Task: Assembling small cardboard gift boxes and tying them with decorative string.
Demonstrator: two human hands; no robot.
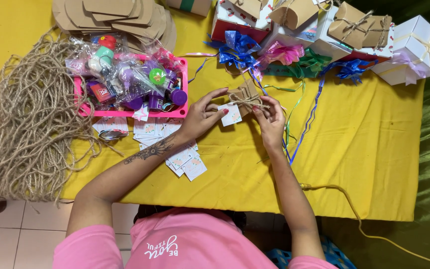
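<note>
STEP: jute twine bow [247, 101] is being tied on small brown kraft pillow box [245, 94], centre of yellow cloth table [354, 149] | L hand [202, 115] fingers pinched on white paper tag [232, 114] | R hand [269, 117] fingers closed on twine | NEXT (est.): loops pulled even, knot snugged w/o crushing box.

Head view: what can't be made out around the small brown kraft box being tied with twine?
- Small brown kraft box: right end hidden by the right hand.
- Twine knot: too small to tell if tied.
- White paper tag: print too small.
- Pink plastic tray: contents blurred behind clear bags.
- White gift box: cut off by no edge, contents unseen.
</note>
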